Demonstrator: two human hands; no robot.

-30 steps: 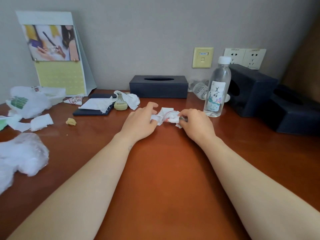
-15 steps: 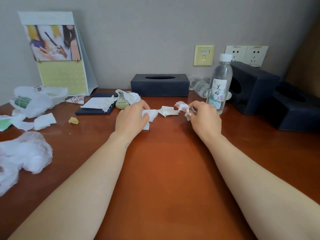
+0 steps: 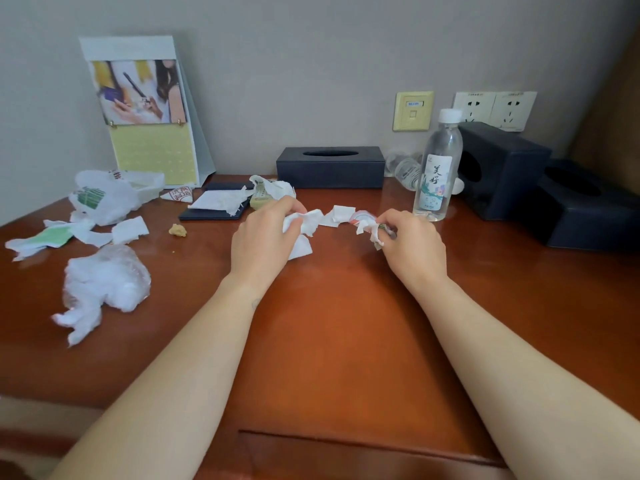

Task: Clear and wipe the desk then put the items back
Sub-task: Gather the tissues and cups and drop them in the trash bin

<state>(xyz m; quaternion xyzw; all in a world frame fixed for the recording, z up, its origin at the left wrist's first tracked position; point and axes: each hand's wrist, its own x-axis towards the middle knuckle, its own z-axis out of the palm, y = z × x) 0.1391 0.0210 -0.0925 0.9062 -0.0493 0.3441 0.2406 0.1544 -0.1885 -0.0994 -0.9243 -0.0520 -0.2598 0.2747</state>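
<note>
A crumpled strip of white paper scraps (image 3: 337,216) stretches between my two hands above the brown wooden desk (image 3: 346,323). My left hand (image 3: 266,237) grips its left end, fingers curled round a white wad. My right hand (image 3: 408,244) pinches the right end, where the paper shows red and green print. More torn paper (image 3: 130,230), a crumpled white plastic bag (image 3: 104,285) and a small yellowish crumb (image 3: 177,230) lie on the desk's left side.
A clear water bottle (image 3: 438,168) stands just right of my right hand, a second bottle (image 3: 407,171) lying behind it. Dark tissue boxes (image 3: 330,166) (image 3: 498,168) (image 3: 585,209) line the back and right. A calendar (image 3: 145,109), printed bag (image 3: 100,197) and dark notebook (image 3: 216,206) sit back left.
My hands, close together on the bunched paper a second ago, have drawn apart, pulling the paper out into a strip between them.
</note>
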